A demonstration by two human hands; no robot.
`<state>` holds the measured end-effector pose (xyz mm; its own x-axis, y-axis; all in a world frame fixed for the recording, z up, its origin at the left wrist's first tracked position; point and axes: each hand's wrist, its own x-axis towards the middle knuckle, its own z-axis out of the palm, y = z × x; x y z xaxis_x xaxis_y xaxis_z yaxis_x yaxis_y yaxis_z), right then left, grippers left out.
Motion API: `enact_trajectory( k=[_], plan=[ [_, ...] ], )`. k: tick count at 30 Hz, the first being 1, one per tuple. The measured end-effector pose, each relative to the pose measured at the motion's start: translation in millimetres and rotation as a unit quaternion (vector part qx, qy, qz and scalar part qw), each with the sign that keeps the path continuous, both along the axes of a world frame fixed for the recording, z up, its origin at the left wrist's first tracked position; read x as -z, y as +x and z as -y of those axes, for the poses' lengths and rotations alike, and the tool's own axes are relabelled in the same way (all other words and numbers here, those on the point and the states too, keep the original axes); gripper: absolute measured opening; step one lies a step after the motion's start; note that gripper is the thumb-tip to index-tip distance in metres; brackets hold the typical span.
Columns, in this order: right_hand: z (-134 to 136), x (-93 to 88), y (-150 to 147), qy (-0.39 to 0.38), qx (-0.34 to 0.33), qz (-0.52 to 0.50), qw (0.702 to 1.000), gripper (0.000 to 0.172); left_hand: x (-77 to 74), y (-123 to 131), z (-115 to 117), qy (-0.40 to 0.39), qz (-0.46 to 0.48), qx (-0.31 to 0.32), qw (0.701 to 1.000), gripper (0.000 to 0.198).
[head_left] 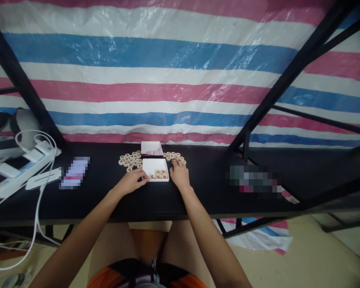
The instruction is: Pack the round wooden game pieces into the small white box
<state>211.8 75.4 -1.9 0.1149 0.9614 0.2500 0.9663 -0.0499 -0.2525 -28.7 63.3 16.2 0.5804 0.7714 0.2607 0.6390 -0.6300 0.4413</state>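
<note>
A shallow white box (154, 165) sits on the black desk, with several round Chinese chess pieces (159, 174) marked in red along its near side. My left hand (134, 181) is at the box's left wall, fingers bent and thumb close together at the near left corner, gripping that edge. To the right, my right hand (180, 175) reaches forward with fingers apart over a cluster of red-marked pieces (173, 155); its fingertips touch or hover just above the nearest ones. On the left lies a group of dark-marked pieces (130, 160).
Behind the box stands its lid (151, 148), white inside. A blurred-out phone-like item (75, 172), a white power strip (25, 170) and looping white cables (39, 196) occupy the left. Another blurred item (255, 179) lies right. Black metal posts (276, 92) frame a striped sheet (156, 88).
</note>
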Motion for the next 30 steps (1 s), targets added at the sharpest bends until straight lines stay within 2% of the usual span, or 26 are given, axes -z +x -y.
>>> enact_trajectory(
  k=[10, 15, 17, 19, 22, 24, 30],
  plan=[
    [7.0, -6.8, -2.5, 0.003, 0.039, -0.013, 0.999, 0.022, 0.9, -0.1, -1.2, 0.003, -0.001, 0.006, 1.0, 0.022],
    [6.8, -7.7, -2.8, 0.02, 0.024, -0.031, 0.999, 0.019, -0.9, 0.2, 0.2, 0.0, -0.004, 0.004, 1.0, 0.022],
    [6.6, -7.5, -5.2, 0.05, -0.016, -0.053, 0.997, 0.018, -1.7, 0.6, 0.6, -0.001, -0.003, 0.004, 1.0, 0.021],
    [7.6, -7.3, -9.7, 0.08, -0.085, -0.079, 0.99, 0.018, -1.7, 0.9, 0.7, 0.0, -0.001, 0.004, 1.0, 0.021],
    [11.3, -7.5, -17.6, 0.107, -0.195, -0.118, 0.968, 0.017, -0.3, 1.0, 0.0, 0.001, 0.0, 0.003, 1.0, 0.02],
    [13.7, -7.8, -21.6, 0.112, -0.243, -0.139, 0.953, 0.014, 0.7, 1.0, -0.4, 0.001, -0.002, 0.005, 1.0, 0.019],
    [12.4, -8.1, -26.8, 0.096, -0.285, -0.144, 0.943, 0.01, -1.2, 2.6, 0.2, -0.002, -0.002, 0.008, 1.0, 0.02]
  ],
)
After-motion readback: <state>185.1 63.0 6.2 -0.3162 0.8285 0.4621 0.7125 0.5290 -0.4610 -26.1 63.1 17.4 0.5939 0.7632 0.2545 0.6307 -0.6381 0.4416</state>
